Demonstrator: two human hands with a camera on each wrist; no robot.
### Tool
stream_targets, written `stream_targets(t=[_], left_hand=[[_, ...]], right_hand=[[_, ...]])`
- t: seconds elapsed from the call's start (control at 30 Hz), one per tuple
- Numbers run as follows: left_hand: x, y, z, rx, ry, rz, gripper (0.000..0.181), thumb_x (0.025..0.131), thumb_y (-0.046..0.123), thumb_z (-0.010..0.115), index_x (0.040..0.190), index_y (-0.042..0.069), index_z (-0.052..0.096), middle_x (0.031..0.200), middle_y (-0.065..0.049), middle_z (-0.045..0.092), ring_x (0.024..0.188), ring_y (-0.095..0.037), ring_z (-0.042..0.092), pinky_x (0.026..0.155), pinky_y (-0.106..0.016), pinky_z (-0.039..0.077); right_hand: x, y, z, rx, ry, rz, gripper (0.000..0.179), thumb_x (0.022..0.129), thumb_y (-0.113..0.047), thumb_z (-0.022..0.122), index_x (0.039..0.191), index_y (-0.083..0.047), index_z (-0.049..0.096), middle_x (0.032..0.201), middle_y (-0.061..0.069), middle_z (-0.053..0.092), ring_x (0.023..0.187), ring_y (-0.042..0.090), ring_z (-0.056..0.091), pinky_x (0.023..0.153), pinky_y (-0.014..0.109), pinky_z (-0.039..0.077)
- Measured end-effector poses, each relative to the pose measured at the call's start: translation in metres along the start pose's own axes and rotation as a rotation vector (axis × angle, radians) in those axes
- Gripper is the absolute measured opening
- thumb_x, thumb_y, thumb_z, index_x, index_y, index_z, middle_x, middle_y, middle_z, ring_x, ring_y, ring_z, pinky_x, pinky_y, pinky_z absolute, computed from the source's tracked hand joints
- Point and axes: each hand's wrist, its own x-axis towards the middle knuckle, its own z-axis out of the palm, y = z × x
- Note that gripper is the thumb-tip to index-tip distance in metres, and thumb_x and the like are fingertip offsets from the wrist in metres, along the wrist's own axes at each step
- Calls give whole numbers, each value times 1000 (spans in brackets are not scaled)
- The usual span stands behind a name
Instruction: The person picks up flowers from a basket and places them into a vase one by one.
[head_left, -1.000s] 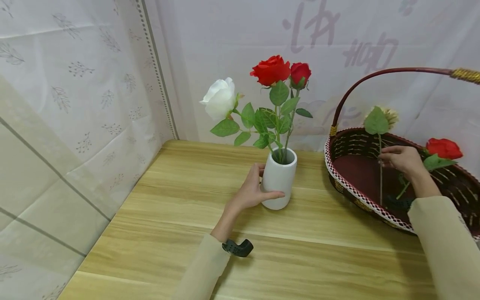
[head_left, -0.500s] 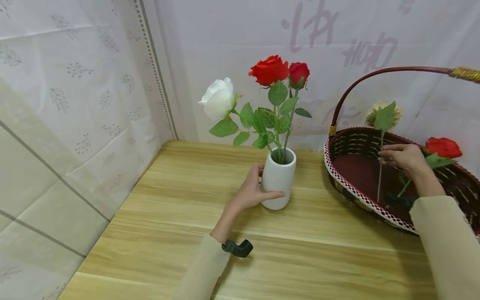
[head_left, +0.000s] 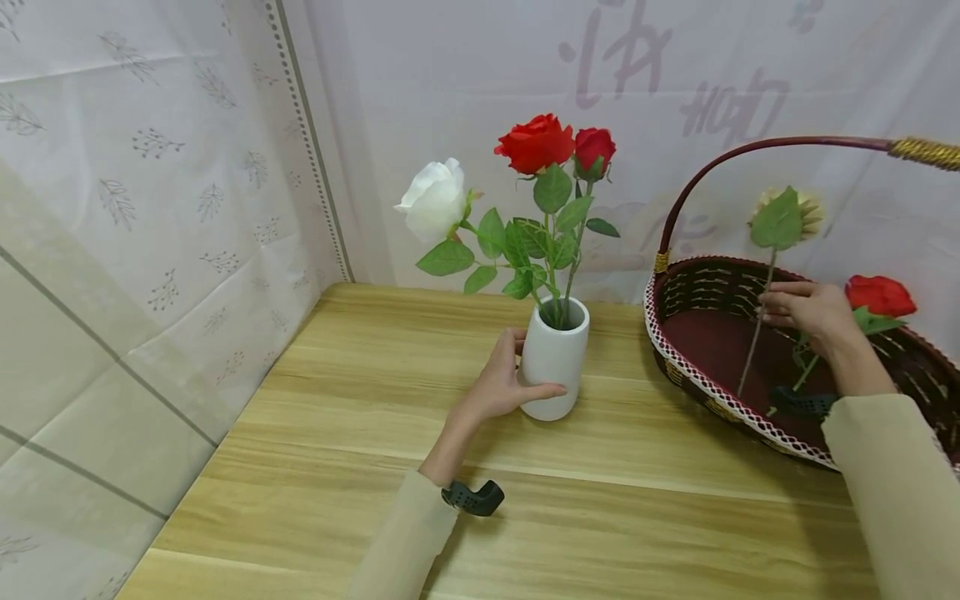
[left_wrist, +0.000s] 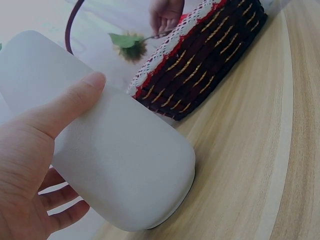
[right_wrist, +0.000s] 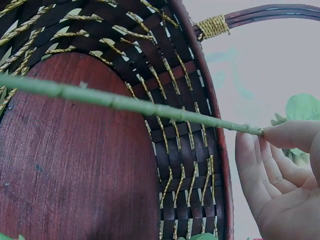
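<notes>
My left hand point(head_left: 491, 387) holds the side of a white vase point(head_left: 553, 367) standing on the table, its thumb across the front and its fingers behind. In the vase stand a white rose point(head_left: 435, 200), a bright red rose point(head_left: 536, 143) and a darker red rosebud point(head_left: 594, 152) on leafy stems. Over the basket, my right hand point(head_left: 813, 317) pinches the thin green stem point(right_wrist: 130, 103) of a pale yellow flower point(head_left: 812, 218) between thumb and fingertips. That flower faces away, partly covered by its green leaf point(head_left: 777, 221); its stem slants down to the left.
A dark woven basket point(head_left: 690, 379) with lace trim and a tall arched handle point(head_left: 787, 140) stands on the right. Another red rose point(head_left: 879, 296) lies in it, beside my right wrist. Patterned cloth point(head_left: 450, 67) hangs behind the wooden table point(head_left: 360, 433).
In my right hand the yellow flower has tilted: its head has swung right and its stem's lower end left and up. My left hand stays on the vase.
</notes>
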Motion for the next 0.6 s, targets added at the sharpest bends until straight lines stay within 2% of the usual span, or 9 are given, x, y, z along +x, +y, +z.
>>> stream_targets(t=[0.03,0.13,0.27,0.4,0.6], left_hand=[[0,0,0,-1,1,1,87,76,32,91,139,10,35,132,-8,44,115,-21,49,92,-42,46],[0,0,0,-1,3,3,87,76,32,91,139,9,35,132,-8,44,114,-21,50,92,-42,46],[-1,0,0,-1,3,0,88,76,33,90,140,9,35,132,-8,44,114,-21,49,92,-42,46],[-1,1,0,-4,-2,-5,87,76,33,90,140,9,35,132,-8,44,114,-21,49,92,-43,46],[-1,0,0,-8,-1,-7,87,76,33,90,140,10,35,133,-8,44,115,-21,49,93,-43,46]], right_hand=[[-1,-1,0,35,8,-1,3,101,-22,62,101,-24,64,79,-18,66,74,2,69,71,22,57],[-2,-5,0,191,26,-16,17,97,-15,67,86,-28,66,79,-10,68,71,5,69,70,23,57],[-6,-9,0,355,32,-42,17,96,-8,68,85,-22,68,78,-4,70,69,8,70,67,24,58],[-9,-12,-1,434,42,-74,20,96,-5,67,84,-21,70,76,-2,70,68,10,70,65,25,58],[-12,-19,-3,509,32,-108,10,93,-6,71,88,-15,70,77,1,71,67,12,71,63,26,58]])
